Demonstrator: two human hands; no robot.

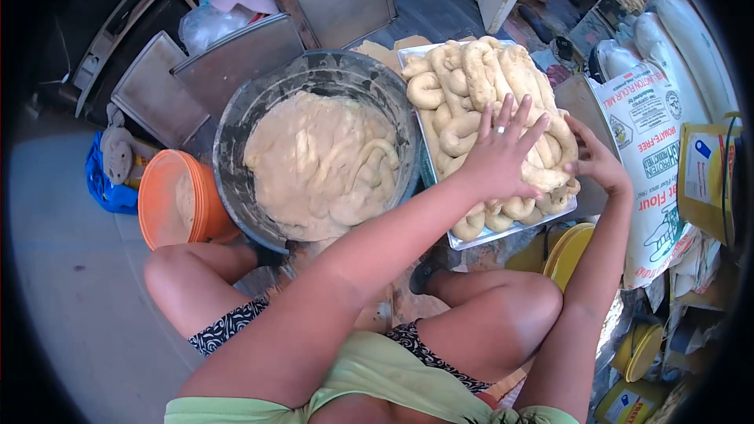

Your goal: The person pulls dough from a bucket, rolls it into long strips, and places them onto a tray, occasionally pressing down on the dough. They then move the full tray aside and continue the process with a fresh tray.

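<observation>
Left hand (500, 159) spread wide, palm down on the dough coils (458, 132), ring on one finger. Right hand (605, 165) curved around the pile's right side, fingertips at the dough; cannot tell if it grips any. Coils heaped on a pale rectangular tray (514, 229), out to its edges. Black basin (242, 106) just left of tray, holding a large dough mass (306, 161), a few rolled strands on its right part. Orange bucket (166, 202) beside basin, further left. Printed flour sack (650, 161) right of tray, near right hand. Yellow lidded bucket (571, 257) below tray's right corner.
</observation>
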